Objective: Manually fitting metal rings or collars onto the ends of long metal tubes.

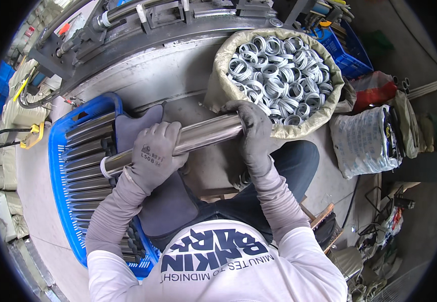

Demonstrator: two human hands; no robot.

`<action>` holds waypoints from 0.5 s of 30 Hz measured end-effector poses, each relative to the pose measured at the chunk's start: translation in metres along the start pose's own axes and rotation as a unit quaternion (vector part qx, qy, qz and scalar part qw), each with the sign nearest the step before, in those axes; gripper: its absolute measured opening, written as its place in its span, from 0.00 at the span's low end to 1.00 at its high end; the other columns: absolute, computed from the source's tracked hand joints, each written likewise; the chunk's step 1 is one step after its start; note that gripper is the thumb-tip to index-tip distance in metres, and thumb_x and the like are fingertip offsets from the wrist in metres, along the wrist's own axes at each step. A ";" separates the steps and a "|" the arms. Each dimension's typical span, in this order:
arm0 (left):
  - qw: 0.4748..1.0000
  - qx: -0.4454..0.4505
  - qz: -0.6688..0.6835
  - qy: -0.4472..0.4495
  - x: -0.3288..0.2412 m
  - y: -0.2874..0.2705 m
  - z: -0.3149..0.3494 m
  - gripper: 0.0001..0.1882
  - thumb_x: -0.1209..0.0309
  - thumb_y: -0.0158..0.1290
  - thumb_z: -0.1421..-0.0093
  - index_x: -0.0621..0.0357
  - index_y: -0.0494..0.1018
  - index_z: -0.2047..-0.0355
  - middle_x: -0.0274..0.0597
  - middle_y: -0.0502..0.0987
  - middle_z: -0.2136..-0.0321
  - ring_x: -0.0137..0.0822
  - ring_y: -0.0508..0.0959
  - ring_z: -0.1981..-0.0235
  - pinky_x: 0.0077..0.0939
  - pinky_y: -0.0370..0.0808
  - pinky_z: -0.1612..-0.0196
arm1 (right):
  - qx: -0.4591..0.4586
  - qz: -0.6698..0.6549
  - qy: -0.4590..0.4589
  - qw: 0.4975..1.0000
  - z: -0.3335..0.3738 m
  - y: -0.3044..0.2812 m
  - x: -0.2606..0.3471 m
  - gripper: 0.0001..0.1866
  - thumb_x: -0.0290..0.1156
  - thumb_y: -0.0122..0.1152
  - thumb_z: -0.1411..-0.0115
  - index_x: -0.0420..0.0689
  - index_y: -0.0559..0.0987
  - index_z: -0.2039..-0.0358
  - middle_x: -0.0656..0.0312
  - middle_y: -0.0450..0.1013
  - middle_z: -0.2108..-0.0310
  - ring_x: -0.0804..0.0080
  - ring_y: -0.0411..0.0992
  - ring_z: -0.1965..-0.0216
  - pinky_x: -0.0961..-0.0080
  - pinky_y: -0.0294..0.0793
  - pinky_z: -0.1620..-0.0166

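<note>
A shiny metal tube (208, 133) lies slantwise across my lap, its right end higher than its left. My left hand (156, 151), in a grey glove, is wrapped round it left of the middle. At the tube's right end, my gloved right hand (252, 132) curls over the tip and hides it. A pale grey ring (104, 167) sits around the tube near its left end, just beyond my left hand. Under that end is a blue plastic crate (60, 189) with several similar dark metal tubes (90, 180) stacked in it.
A woven sack (218, 68) full of pale rings (273, 75) stands ahead on the right. Machine rails (128, 38) run along the far side. A grey pad (165, 211) covers my left thigh. A white woven bag (363, 141) and a blue bin (351, 60) stand at right.
</note>
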State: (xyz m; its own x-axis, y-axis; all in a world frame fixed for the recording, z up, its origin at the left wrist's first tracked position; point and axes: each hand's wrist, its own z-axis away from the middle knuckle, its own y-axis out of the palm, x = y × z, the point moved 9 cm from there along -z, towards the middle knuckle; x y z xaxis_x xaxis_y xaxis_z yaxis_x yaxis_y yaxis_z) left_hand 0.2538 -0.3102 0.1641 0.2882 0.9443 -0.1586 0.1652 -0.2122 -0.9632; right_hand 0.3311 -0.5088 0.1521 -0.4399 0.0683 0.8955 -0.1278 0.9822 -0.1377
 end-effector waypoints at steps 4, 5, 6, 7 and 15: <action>1.000 0.012 0.001 -0.001 -0.001 0.002 -0.003 0.26 0.59 0.69 0.51 0.54 0.73 0.55 0.40 0.79 0.64 0.42 0.81 0.60 0.39 0.77 0.54 | -0.047 0.008 0.047 0.998 0.005 0.002 -0.009 0.20 0.36 0.50 0.25 0.33 0.85 0.58 0.55 0.83 0.63 0.67 0.80 0.62 0.72 0.77 0.54; 1.000 0.025 0.003 -0.013 0.003 0.006 -0.003 0.27 0.59 0.69 0.51 0.55 0.73 0.54 0.41 0.79 0.63 0.43 0.81 0.59 0.40 0.77 0.53 | -0.062 -0.041 0.061 0.995 0.005 0.003 -0.013 0.19 0.34 0.50 0.25 0.33 0.85 0.59 0.55 0.83 0.64 0.69 0.79 0.62 0.72 0.77 0.54; 0.999 0.038 0.005 -0.023 0.006 0.009 -0.003 0.27 0.59 0.69 0.51 0.55 0.74 0.53 0.42 0.79 0.62 0.44 0.81 0.58 0.41 0.77 0.52 | -0.077 -0.089 0.074 0.990 0.006 0.002 -0.018 0.17 0.33 0.51 0.26 0.34 0.85 0.59 0.56 0.83 0.64 0.70 0.79 0.63 0.73 0.77 0.54; 0.999 0.037 0.004 -0.018 0.006 0.006 -0.004 0.27 0.59 0.69 0.51 0.55 0.74 0.53 0.42 0.79 0.62 0.44 0.81 0.58 0.41 0.77 0.52 | -0.071 -0.100 0.060 0.991 0.004 0.001 -0.018 0.18 0.33 0.50 0.26 0.32 0.85 0.58 0.56 0.83 0.64 0.72 0.78 0.62 0.75 0.76 0.54; 0.998 0.047 0.008 -0.046 0.031 -0.006 0.025 0.33 0.60 0.68 0.51 0.57 0.74 0.45 0.49 0.80 0.58 0.50 0.80 0.54 0.46 0.75 0.49 | -0.081 0.161 0.007 0.984 -0.036 -0.065 -0.024 0.23 0.40 0.66 0.32 0.39 0.80 0.42 0.51 0.80 0.48 0.59 0.78 0.47 0.67 0.77 0.44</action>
State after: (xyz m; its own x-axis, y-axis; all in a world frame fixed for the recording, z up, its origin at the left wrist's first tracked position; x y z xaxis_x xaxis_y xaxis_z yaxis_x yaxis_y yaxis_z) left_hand 0.2382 -0.2734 0.1591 0.2025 0.9608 -0.1891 0.0718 -0.2071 -0.9757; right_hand 0.3819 -0.5684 0.1553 -0.4228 0.3820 0.8218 0.1602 0.9241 -0.3471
